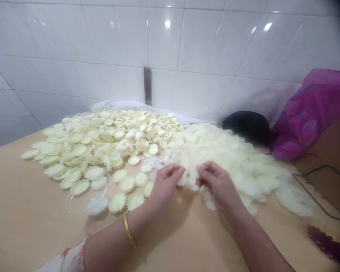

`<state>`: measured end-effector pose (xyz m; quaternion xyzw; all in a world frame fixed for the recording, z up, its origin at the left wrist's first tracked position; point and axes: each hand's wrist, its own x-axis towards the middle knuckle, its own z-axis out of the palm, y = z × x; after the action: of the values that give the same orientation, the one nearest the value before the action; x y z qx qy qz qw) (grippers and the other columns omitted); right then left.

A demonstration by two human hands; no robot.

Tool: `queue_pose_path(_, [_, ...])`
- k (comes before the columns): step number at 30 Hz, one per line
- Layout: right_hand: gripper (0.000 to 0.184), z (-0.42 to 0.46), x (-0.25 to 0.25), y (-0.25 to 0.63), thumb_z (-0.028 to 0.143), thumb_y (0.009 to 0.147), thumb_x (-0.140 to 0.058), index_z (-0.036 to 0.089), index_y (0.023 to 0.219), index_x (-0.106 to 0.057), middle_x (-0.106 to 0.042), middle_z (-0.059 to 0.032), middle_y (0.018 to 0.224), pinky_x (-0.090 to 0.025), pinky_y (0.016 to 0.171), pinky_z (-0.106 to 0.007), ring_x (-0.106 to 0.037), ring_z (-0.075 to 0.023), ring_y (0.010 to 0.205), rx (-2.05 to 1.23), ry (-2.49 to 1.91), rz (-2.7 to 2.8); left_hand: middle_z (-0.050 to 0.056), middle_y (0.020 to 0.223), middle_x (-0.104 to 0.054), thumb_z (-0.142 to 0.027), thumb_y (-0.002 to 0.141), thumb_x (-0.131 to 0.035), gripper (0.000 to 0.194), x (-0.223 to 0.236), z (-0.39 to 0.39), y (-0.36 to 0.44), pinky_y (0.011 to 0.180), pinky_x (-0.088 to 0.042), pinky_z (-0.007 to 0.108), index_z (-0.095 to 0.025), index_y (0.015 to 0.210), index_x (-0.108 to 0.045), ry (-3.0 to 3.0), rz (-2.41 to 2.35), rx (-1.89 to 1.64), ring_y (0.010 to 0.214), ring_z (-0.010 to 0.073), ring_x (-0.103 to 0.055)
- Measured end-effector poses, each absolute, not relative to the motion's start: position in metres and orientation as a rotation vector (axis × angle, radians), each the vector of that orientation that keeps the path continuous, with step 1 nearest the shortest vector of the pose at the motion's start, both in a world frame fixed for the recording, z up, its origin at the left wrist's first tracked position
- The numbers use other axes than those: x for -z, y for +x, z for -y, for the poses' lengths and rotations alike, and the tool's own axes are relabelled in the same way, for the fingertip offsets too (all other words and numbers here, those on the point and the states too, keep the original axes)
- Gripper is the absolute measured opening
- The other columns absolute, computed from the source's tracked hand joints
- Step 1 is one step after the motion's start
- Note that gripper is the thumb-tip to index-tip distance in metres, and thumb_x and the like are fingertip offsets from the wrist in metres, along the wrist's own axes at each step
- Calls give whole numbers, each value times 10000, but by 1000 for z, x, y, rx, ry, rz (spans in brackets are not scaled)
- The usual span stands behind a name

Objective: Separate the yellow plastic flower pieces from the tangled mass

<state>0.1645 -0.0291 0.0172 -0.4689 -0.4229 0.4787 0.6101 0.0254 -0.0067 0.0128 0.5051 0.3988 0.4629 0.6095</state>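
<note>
My left hand (166, 182) and my right hand (217, 183) meet in the middle of a tan table (31, 223). Both pinch the same cream fabric petal piece (190, 177) with a fringed edge, fingers closed on it from either side. A gold bangle (129, 229) circles my left wrist. Behind my right hand lies a loose heap of cream fabric petals (235, 158). To the left spreads a pile of pale yellow round ridged flower pieces (102, 147), several stacked on one another.
A small clear dish (98, 204) sits near my left forearm. A black bundle (248, 126) and a magenta plastic bag (311, 109) lie at the back right. A dark red leaf piece (327, 245) lies at the lower right. White tiled wall (187, 45) stands behind.
</note>
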Motion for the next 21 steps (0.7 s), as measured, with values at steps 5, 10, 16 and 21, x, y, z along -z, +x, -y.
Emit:
queue_pose_path(5, [247,31,-15,159,355,660,-676,176,617,-512,-512,60,474,-387,491,-200,-491,-75,455,-1230,-1077,1018,-5,613,-503,-379,682,-607,237,-8,7,26,540,-380,223,-144,690,-576,1208,-841,-1008,584,100,-461])
queue_pose_path(10, [290,31,-12,160,400,699,-630,161,572,-528,-523,41,492,-401,493,-210,-515,-85,465,-1217,-1106,997,-31,544,-454,-291,682,-604,192,-4,4,27,558,-323,212,-138,591,-531,1209,-886,-1060,545,72,-395])
queue_pose_path(16, [330,28,-12,165,496,696,-601,167,678,-578,-506,41,522,-397,469,-218,-524,-98,465,-1120,-1161,940,-42,532,-424,-291,686,-598,200,-5,5,26,531,-286,208,-139,587,-513,1209,-911,-1045,524,64,-348])
queue_pose_path(21, [303,34,-19,160,455,701,-607,172,623,-533,-498,37,515,-406,511,-219,-491,-93,489,-1011,-1273,1178,-47,511,-407,-306,680,-606,228,-5,5,27,508,-287,200,-137,567,-502,1206,-919,-1049,503,56,-343])
